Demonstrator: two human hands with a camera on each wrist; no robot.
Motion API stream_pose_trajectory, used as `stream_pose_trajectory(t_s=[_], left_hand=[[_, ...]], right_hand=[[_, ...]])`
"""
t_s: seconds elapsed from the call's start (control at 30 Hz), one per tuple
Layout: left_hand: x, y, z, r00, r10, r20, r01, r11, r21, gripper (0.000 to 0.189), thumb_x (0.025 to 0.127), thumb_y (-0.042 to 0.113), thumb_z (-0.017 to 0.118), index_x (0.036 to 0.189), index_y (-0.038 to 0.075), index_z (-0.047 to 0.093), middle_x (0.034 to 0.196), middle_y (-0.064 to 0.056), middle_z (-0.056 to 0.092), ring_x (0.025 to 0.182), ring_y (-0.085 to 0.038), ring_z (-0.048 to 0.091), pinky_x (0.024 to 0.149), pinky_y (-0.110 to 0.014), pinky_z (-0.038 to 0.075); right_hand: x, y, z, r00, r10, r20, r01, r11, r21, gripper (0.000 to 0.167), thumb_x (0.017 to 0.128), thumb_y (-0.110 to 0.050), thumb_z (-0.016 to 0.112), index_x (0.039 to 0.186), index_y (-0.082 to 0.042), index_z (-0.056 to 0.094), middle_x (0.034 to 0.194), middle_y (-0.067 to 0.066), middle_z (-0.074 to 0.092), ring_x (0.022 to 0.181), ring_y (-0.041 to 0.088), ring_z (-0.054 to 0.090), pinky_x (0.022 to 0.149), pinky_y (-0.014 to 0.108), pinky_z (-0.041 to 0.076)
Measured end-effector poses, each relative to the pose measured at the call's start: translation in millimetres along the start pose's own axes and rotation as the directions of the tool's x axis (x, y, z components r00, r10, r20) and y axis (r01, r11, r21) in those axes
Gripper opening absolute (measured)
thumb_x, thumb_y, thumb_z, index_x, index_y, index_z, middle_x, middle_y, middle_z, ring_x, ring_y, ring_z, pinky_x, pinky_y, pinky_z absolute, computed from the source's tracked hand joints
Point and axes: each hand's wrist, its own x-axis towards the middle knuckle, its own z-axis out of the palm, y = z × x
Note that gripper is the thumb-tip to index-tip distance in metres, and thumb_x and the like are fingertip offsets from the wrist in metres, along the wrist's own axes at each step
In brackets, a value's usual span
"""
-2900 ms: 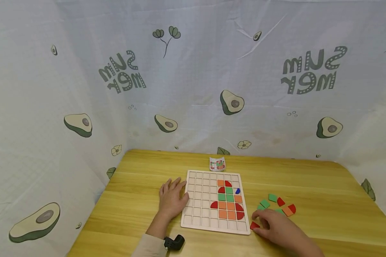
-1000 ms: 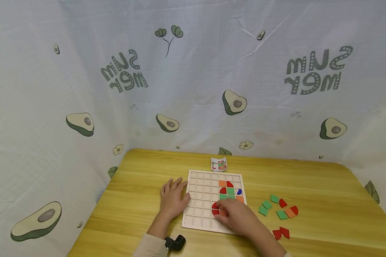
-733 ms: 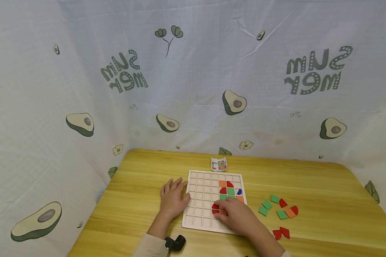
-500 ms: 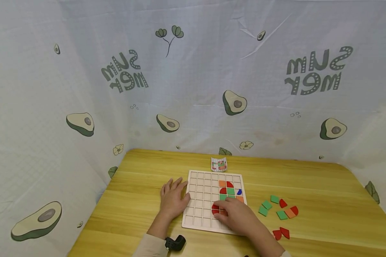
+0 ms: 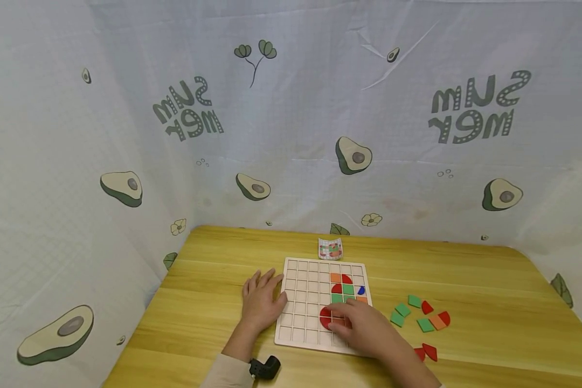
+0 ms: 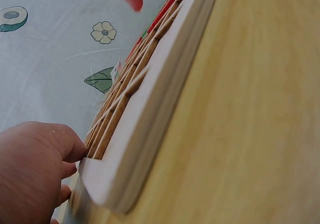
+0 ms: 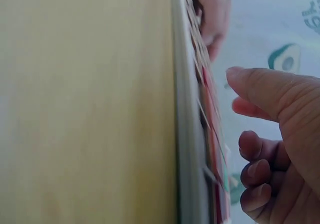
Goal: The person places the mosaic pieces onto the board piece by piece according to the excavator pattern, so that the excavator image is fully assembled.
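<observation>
The wooden grid board [image 5: 300,293] lies on the table, with colored tiles filling part of its right half. My left hand [image 5: 259,304] rests beside the board's left edge, fingers spread on the table and thumb at the rim. Over the lower right of the board is my right hand [image 5: 366,326]. Its fingertips are close above two red quarter-circle tiles [image 5: 325,318] that sit one above the other. In the right wrist view, the thumb [image 7: 260,86] and index finger are apart from the tiles and hold nothing. The right hand hides several tiles beneath it.
Right of the board lie loose green squares [image 5: 424,325], an orange square [image 5: 437,322] and red quarter-circles [image 5: 429,352]. A small blue piece [image 5: 361,290] sits in a board cell. Behind the board stands a small pattern card [image 5: 331,249]. A printed curtain [image 5: 291,118] hangs at the back.
My right hand has moved left from the loose tiles onto the board, where a second red quarter-circle now sits below the first. Its fingers have just lifted off. The left hand stays put.
</observation>
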Motion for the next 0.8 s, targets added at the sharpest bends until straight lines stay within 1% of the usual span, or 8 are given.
stream_pose_trajectory(t_s=[0.13,0.2,0.27,0.3,0.37,0.43,0.6,0.8], left_hand=[[-0.3,-0.3,0.5,1.000,-0.001,0.002,0.001,1.000,0.010,0.046,0.094,0.030,0.060,0.138,0.015,0.064,0.153,-0.011,0.053,0.149,-0.044,0.032,0.121,-0.065,0.018],[-0.6,-0.6,0.5,1.000,0.001,-0.003,-0.001,1.000,0.010,0.046,0.094,0.029,0.060,0.138,0.015,0.065,0.153,-0.011,0.053,0.148,-0.045,0.033,0.121,-0.066,0.018],[-0.8,-1.0,0.3,1.000,0.001,-0.006,0.000,1.000,0.013,0.046,0.094,0.029,0.060,0.137,0.015,0.065,0.153,-0.012,0.053,0.148,-0.045,0.033,0.121,-0.066,0.018],[-0.8,-1.3,0.4,1.000,-0.001,-0.006,0.001,1.000,0.012,0.046,0.094,0.029,0.060,0.138,0.015,0.065,0.153,-0.011,0.053,0.148,-0.045,0.033,0.121,-0.066,0.018],[-1.0,-1.8,0.5,1.000,-0.003,-0.007,0.003,1.000,0.008,0.046,0.094,0.030,0.060,0.138,0.015,0.065,0.153,-0.011,0.053,0.148,-0.045,0.033,0.121,-0.066,0.018],[-1.0,-2.1,0.7,1.000,-0.009,-0.001,0.009,1.000,0.006,0.047,0.094,0.031,0.060,0.139,0.016,0.064,0.154,-0.010,0.052,0.149,-0.044,0.032,0.122,-0.065,0.017],[-0.3,-2.3,1.3,1.000,-0.012,0.005,0.012,1.000,-0.003,0.047,0.095,0.031,0.060,0.139,0.018,0.064,0.155,-0.009,0.052,0.150,-0.044,0.031,0.122,-0.065,0.016],[0.3,-1.1,1.5,1.000,-0.008,0.006,0.008,1.000,0.000,0.047,0.095,0.031,0.059,0.139,0.017,0.064,0.155,-0.009,0.051,0.150,-0.044,0.031,0.122,-0.065,0.016]], right_hand=[[-7.9,11.3,-10.1,0.994,0.108,0.020,-0.109,0.993,0.039,0.040,0.088,-0.043,0.077,0.124,-0.027,0.073,0.122,-0.001,0.069,0.114,0.023,0.065,0.099,0.050,0.056],[-11.0,18.0,-15.5,0.985,0.168,0.041,-0.170,0.984,0.058,0.042,0.087,-0.043,0.078,0.125,-0.027,0.072,0.118,0.000,0.069,0.106,0.022,0.066,0.091,0.047,0.058],[-13.9,25.6,-20.3,0.978,0.203,0.054,-0.207,0.976,0.074,0.044,0.087,-0.042,0.078,0.127,-0.027,0.070,0.108,-0.004,0.068,0.091,0.016,0.062,0.077,0.036,0.057],[-15.3,29.6,-22.2,0.975,0.213,0.054,-0.217,0.973,0.074,0.045,0.087,-0.042,0.078,0.128,-0.026,0.070,0.101,-0.006,0.065,0.083,0.013,0.058,0.070,0.031,0.052],[-18.7,37.5,-25.2,0.972,0.228,0.049,-0.231,0.970,0.078,0.046,0.088,-0.040,0.078,0.130,-0.023,0.069,0.088,-0.006,0.057,0.071,0.011,0.047,0.060,0.025,0.041],[-23.0,45.3,-28.1,0.974,0.226,0.031,-0.228,0.971,0.070,0.048,0.089,-0.040,0.077,0.132,-0.020,0.069,0.083,-0.006,0.053,0.069,0.010,0.044,0.058,0.024,0.036],[-35.0,61.1,-35.8,0.972,0.236,0.016,-0.236,0.969,0.072,0.046,0.090,-0.040,0.075,0.131,-0.019,0.068,0.076,-0.006,0.050,0.066,0.007,0.042,0.056,0.023,0.035],[-45.7,79.7,-42.9,0.965,0.261,0.025,-0.263,0.959,0.107,0.046,0.092,-0.035,0.075,0.132,-0.014,0.067,0.078,-0.005,0.053,0.064,0.006,0.043,0.055,0.022,0.036]])
